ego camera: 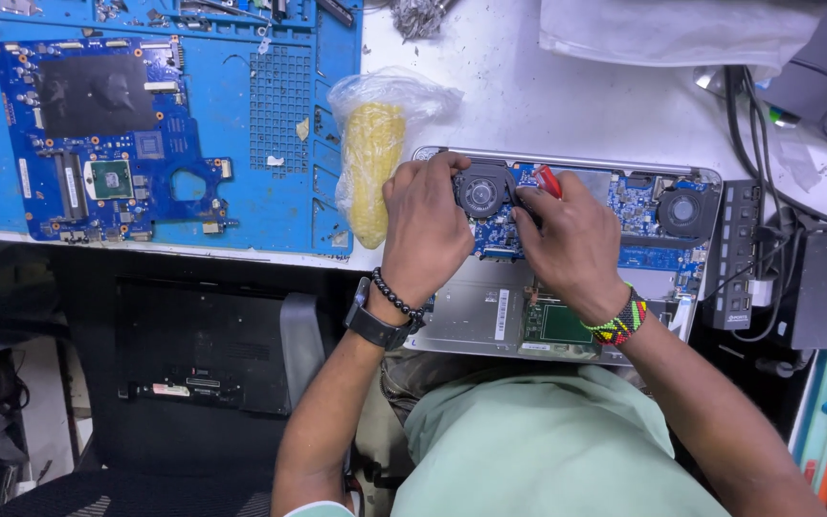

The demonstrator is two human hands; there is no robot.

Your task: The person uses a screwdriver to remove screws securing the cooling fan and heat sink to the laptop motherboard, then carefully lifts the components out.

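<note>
- At the front edge of the desk (567, 86), an opened laptop (624, 249) lay with its back cover off, part of it hanging over the edge toward the person.
- The left hand (425, 228) rested on the laptop's left side, fingers (433, 170) curled down onto the rim of a round black fan (482, 191).
- The right hand (574, 244) sat just beside it, fingers clenched around a red-handled screwdriver (547, 179), whose tip was hidden behind the hand.
- A second fan (681, 211) sat at the laptop's right end, well apart from both hands, with blue circuit board between the two fans.
- A corn cob in a clear plastic bag (373, 158) lay just left of the laptop, near the left hand.
- Farther left, a bare blue circuit board (107, 134) lay flat on a blue work mat (284, 115).
- A black power strip (737, 254) with cables stood just right of the laptop.
- The left wrist wore a black watch (373, 325) and a dark bead bracelet; the right wrist wore a bright beaded band (622, 321).
- Below the desk edge, a black laptop cover (203, 349) lay to the left of the person.
</note>
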